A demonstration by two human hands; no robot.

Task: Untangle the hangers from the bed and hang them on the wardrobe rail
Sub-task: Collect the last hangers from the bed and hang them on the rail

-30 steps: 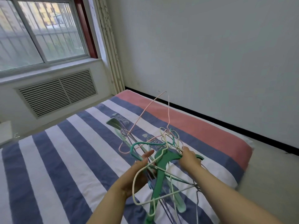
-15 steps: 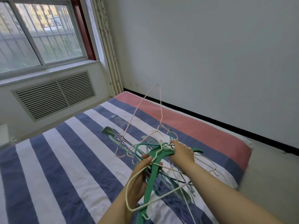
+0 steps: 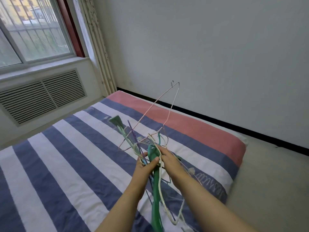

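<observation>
Both hands' grip, left hand (image 3: 145, 163) and right hand (image 3: 168, 159), seemingly clutches tangled hangers (image 3: 154, 158) above bed (image 3: 66, 156).

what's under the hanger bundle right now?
The striped bed sheet lies below the tangled hangers, which the left hand and right hand grip. Whether any hanger touches the sheet is hidden by the arms.
</observation>
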